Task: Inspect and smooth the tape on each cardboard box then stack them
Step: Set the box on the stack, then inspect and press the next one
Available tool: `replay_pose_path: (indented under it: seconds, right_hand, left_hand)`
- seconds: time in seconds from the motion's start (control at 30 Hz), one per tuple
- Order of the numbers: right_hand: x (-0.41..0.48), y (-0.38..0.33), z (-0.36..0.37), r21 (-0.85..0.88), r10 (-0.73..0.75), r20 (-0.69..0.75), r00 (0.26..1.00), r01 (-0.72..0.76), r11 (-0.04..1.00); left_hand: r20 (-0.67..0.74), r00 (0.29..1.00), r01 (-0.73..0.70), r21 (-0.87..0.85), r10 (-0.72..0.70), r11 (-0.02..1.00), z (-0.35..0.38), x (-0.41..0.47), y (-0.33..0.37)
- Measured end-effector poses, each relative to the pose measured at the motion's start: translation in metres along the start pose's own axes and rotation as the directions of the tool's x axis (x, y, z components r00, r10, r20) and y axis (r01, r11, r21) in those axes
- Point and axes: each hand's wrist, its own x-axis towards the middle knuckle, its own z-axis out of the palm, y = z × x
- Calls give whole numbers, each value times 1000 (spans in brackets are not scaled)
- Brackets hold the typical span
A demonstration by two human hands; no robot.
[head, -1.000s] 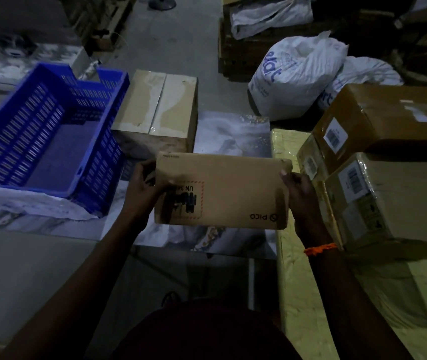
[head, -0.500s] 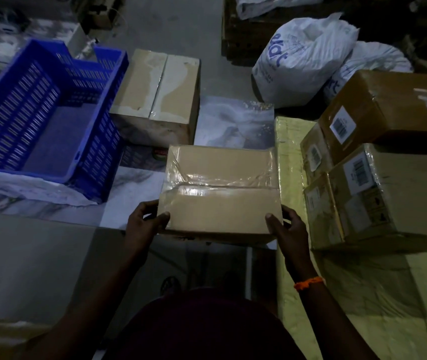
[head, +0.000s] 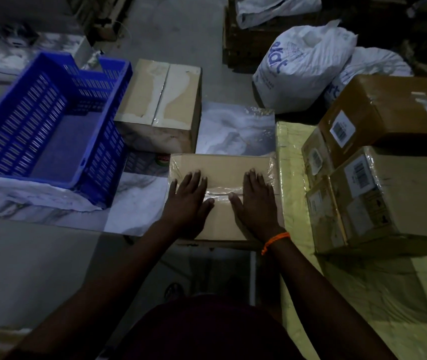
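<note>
A flat brown cardboard box (head: 222, 167) lies on the table in front of me, with shiny clear tape (head: 221, 191) across its top seam. My left hand (head: 189, 201) lies flat on the box's left half, fingers straight. My right hand (head: 255, 201) lies flat on its right half, an orange band at the wrist. Both thumbs point inward at the tape strip. A stack of taped boxes with barcode labels (head: 378, 183) stands at the right on a yellow surface. Another taped box (head: 163, 100) sits behind, further back.
A blue slotted plastic crate (head: 48, 126) rests on the marbled table at left. White printed sacks (head: 303, 63) lie on the floor beyond. The yellow wrapped surface (head: 292, 157) borders the box on the right. The table's near edge is just under my wrists.
The box was held up on edge with its printed side toward me, then turned tape side up and laid down. Both hands left its sides and now press flat on top.
</note>
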Motion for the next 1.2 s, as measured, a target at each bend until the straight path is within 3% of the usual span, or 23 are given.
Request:
replay_pose_path:
  seconds: [0.37,0.6,0.83,1.1,1.2]
  right_hand:
    - [-4,3,-3,-38,-9,50,999,11,999]
    - [-80,15,11,1,-228,-16,973,228,974]
    - [-93,20,17,7,-228,-112,967,231,973]
    - [-86,21,6,54,-210,-70,975,214,975]
    - [-81,31,-6,72,-134,-189,973,150,986]
  left_hand:
    - [40,999,17,18,-18,1000,6,-7,4]
    - [29,980,-196,-66,198,978,26,-73,-4]
    - [-9,985,-174,-51,174,983,37,-85,-7]
    - [-79,983,-177,-135,167,975,33,-79,-10]
    - [-85,986,-156,-115,146,981,36,-80,-12]
